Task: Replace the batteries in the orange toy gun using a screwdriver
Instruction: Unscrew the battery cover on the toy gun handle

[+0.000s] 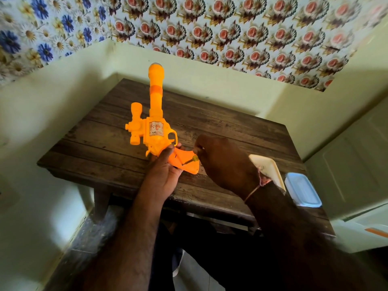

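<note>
While it is held up over the wooden table [105, 131], the orange toy gun [154, 124] points its long barrel away, a side scope on its left. The left hand [162, 171] grips its handle from below. The right hand [222, 162] pinches a small screwdriver [190, 161], tip on the handle. A phone [267, 169] and lidded plastic box [302, 189] lie at the right.

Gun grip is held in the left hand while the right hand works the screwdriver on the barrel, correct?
Not quite. The head view shows the right hand working the screwdriver on the grip, not the barrel. The left hand does hold the gun by the grip.
</note>
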Motion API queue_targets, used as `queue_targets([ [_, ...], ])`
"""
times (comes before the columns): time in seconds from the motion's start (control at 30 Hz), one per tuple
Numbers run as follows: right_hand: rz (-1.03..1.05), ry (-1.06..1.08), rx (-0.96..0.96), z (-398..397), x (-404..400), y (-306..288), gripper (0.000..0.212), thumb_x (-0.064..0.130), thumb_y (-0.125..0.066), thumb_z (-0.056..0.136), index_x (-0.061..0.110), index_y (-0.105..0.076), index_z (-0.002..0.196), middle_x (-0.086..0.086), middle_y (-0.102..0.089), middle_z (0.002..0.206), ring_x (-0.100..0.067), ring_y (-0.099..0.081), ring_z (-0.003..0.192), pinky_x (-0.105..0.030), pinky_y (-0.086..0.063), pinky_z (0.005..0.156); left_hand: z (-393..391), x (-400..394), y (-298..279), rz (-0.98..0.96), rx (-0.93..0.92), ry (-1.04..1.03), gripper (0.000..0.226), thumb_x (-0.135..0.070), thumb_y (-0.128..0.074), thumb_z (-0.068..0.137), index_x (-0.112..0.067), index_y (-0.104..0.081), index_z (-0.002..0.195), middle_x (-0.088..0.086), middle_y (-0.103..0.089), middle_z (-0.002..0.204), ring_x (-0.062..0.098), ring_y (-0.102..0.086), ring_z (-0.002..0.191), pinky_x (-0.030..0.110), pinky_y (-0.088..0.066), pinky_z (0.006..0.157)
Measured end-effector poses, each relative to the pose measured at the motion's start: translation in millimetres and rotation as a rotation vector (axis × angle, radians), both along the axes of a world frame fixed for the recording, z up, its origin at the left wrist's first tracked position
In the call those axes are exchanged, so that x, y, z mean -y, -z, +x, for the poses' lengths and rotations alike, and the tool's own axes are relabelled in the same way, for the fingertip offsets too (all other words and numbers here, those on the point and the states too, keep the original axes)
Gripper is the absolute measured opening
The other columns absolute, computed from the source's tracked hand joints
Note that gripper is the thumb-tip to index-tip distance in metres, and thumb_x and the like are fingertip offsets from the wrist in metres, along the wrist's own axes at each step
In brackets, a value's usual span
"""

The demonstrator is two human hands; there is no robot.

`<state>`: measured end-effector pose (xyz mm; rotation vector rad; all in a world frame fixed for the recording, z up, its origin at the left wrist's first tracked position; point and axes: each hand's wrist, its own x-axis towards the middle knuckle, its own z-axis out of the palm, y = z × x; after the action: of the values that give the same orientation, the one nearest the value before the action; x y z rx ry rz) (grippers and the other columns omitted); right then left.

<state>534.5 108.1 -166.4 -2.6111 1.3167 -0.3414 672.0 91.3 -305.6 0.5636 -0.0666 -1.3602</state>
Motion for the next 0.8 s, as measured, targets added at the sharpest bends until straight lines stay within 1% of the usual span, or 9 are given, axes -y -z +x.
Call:
queue_targets([
  [0.07, -0.016, -0.025, -0.011, 2, 3, -4, 0.009, 0.023, -0.049, 0.096, 0.020, -0.057, 0.101, 0.001, -0.063, 0.094, -0.017, -0.059, 0.077, -0.033, -0.051, 0.063, 1, 0, 1, -0.003, 0.003, 0.005, 0.054, -0.009, -0.058, 0.091, -0.013, -0.043, 0.143, 0.015, -0.063, 0.116, 0.032, -0.058, 0.118, 0.052, -0.054, 0.077],
  [0.17, 0.011, -0.071, -0.005, 4, 8, -7, 0.017, 0.013, -0.057, 0.087, 0.020, -0.059, 0.102, 0.005, -0.053, 0.095, -0.015, -0.055, 0.083, -0.025, -0.040, 0.059, 0, -1, 1, -0.022, 0.007, 0.011, 0.051, -0.008, -0.055, 0.094, -0.011, -0.043, 0.143, 0.015, -0.064, 0.112, 0.035, -0.057, 0.120, 0.053, -0.054, 0.078],
  [0.27, 0.043, -0.103, -0.012, 7, 12, -9, 0.022, 0.007, -0.058, 0.080, 0.017, -0.060, 0.099, 0.006, -0.050, 0.091, -0.016, -0.052, 0.085, -0.022, -0.037, 0.058, 0, -2, 0, -0.027, 0.027, 0.019, 0.048, -0.008, -0.055, 0.093, -0.012, -0.045, 0.140, 0.017, -0.062, 0.117, 0.037, -0.056, 0.122, 0.057, -0.051, 0.085],
  [0.33, 0.044, -0.118, -0.035, 8, 14, -12, 0.015, 0.012, -0.057, 0.085, 0.013, -0.060, 0.100, 0.003, -0.052, 0.091, -0.018, -0.053, 0.085, -0.025, -0.036, 0.058, 0, -2, 0, -0.034, 0.045, 0.024, 0.047, -0.008, -0.055, 0.094, -0.013, -0.045, 0.139, 0.017, -0.061, 0.119, 0.037, -0.057, 0.120, 0.060, -0.048, 0.091],
  [0.43, -0.058, -0.159, -0.140, 10, 14, -14, 0.013, 0.017, -0.046, 0.097, 0.012, -0.056, 0.104, 0.001, -0.056, 0.090, -0.016, -0.052, 0.075, -0.022, -0.029, 0.050, 1, -3, 0, -0.033, 0.062, 0.019, 0.050, -0.009, -0.056, 0.094, -0.011, -0.044, 0.142, 0.014, -0.064, 0.112, 0.032, -0.058, 0.118, 0.056, -0.052, 0.088],
  [0.5, -0.069, -0.151, -0.101, 12, 14, -15, 0.014, 0.018, -0.046, 0.097, 0.015, -0.054, 0.108, 0.001, -0.059, 0.087, -0.014, -0.052, 0.067, -0.022, -0.033, 0.048, 1, -4, -2, -0.035, 0.070, 0.023, 0.051, -0.009, -0.057, 0.093, -0.012, -0.044, 0.142, 0.014, -0.064, 0.112, 0.031, -0.058, 0.117, 0.053, -0.054, 0.084],
  [0.6, 0.000, -0.196, 0.020, 17, 16, -15, 0.024, 0.014, -0.058, 0.089, 0.018, -0.056, 0.113, 0.006, -0.058, 0.096, -0.012, -0.054, 0.078, -0.023, -0.041, 0.057, 0, -4, -4, -0.002, 0.080, 0.014, 0.052, -0.010, -0.057, 0.092, -0.011, -0.044, 0.142, 0.013, -0.065, 0.115, 0.028, -0.062, 0.111, 0.046, -0.058, 0.073],
  [0.7, 0.043, -0.227, 0.003, 22, 20, -13, 0.026, 0.008, -0.062, 0.083, 0.018, -0.060, 0.106, 0.005, -0.061, 0.102, -0.010, -0.051, 0.085, -0.017, -0.040, 0.060, 1, -3, -1, -0.004, 0.056, 0.010, 0.055, -0.010, -0.062, 0.088, -0.014, -0.046, 0.141, 0.016, -0.063, 0.127, 0.034, -0.060, 0.118, 0.056, -0.052, 0.088],
  [0.8, 0.026, -0.202, -0.038, 23, 22, -14, 0.016, 0.022, -0.061, 0.089, 0.014, -0.060, 0.102, 0.002, -0.061, 0.098, -0.015, -0.055, 0.086, -0.022, -0.035, 0.057, 1, -2, 0, 0.005, 0.051, -0.001, 0.052, -0.010, -0.062, 0.089, -0.014, -0.048, 0.139, 0.016, -0.062, 0.129, 0.032, -0.061, 0.117, 0.058, -0.051, 0.090],
])
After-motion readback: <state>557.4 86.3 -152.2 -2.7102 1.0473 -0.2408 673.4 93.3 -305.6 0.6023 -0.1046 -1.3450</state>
